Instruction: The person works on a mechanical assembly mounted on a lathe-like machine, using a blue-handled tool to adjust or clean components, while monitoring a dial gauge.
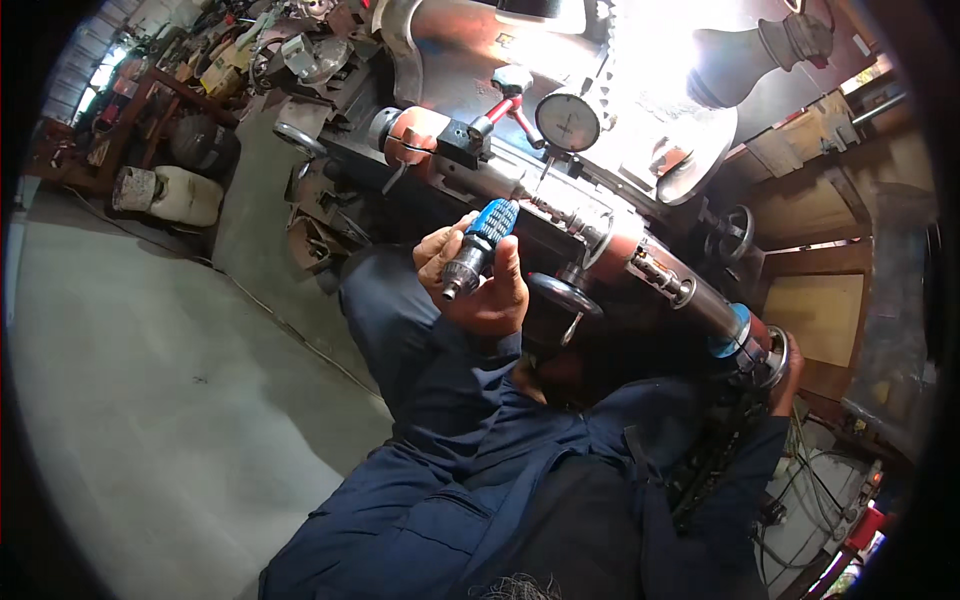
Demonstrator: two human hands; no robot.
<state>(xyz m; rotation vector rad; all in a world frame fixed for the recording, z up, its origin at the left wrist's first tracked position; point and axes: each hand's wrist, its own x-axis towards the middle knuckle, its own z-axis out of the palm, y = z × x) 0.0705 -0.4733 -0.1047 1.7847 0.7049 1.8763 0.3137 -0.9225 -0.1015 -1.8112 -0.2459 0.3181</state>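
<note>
My left hand (490, 300) is wrapped around a blue-and-black air grinder (492, 222). Its blue textured end points up towards a shaft-like metal workpiece (555, 205) on the machine, and a small metal fitting sticks out of its near end. Whether the tool's tip touches the metal cannot be made out. Over on the right, my right hand (790, 372) grips the rim of a metal handwheel (775, 358) at the end of the machine's cylinder; some fingers are hidden behind it. A round dial gauge (568, 122) stands just above the workpiece.
A red-armed holder (508, 108) and an orange machine part (415, 135) sit behind the grinder. Another handwheel with a crank (565, 297) juts out below the workpiece. A bright grey lamp (745, 65) hangs at upper right. A cable runs over the floor (150, 370) at left.
</note>
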